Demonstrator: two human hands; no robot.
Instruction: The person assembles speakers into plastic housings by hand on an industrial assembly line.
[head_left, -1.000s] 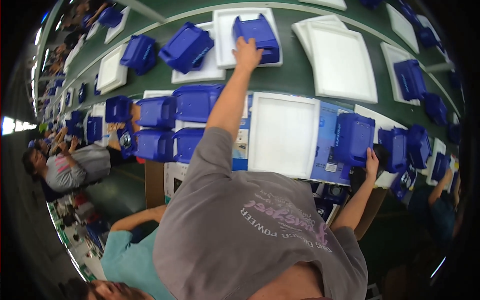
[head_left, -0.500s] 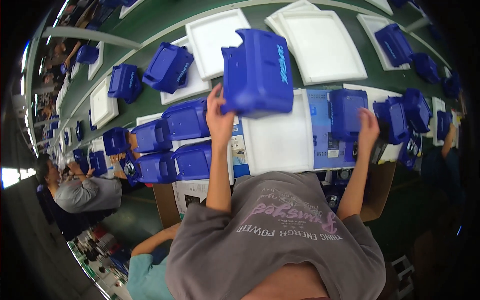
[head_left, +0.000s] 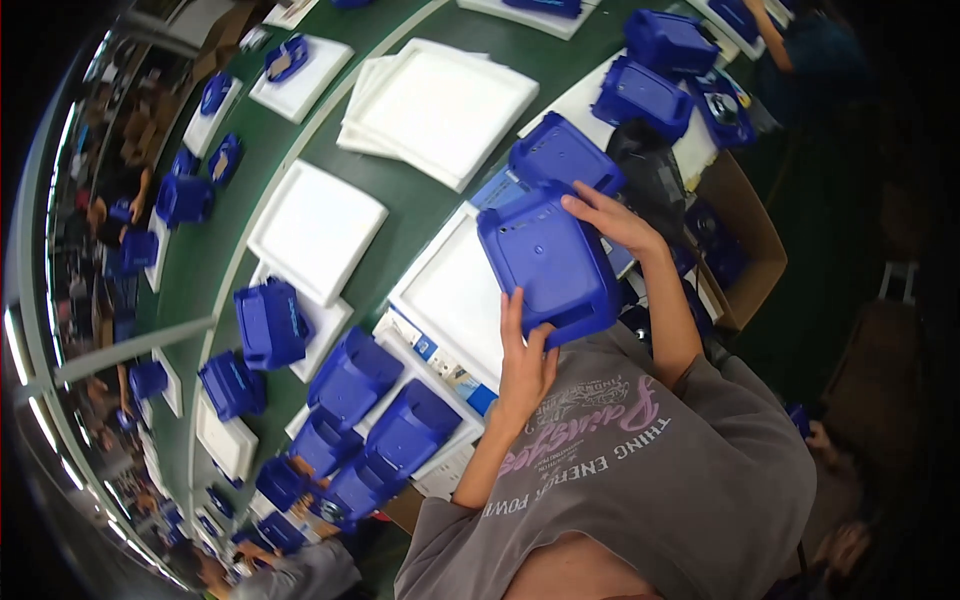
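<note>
A blue plastic housing with a broad flat face and rounded corners is held up in front of my chest, tilted. My left hand grips its lower left edge, fingers on the face. At its upper right edge is my right hand, the thumb and fingers resting over the rim. Beneath it, a white foam tray lies on the work surface, partly covered by the housing. Just beyond the held piece stands another blue housing.
To the left, several blue housings stand close together on white trays. White foam trays lie on the green conveyor. A black bag and an open cardboard box are on my right. Other people work along the line.
The housing has come closer to my chest and turned. My right hand, apart from it before, now grips it along with my left. The whole view has rotated.
</note>
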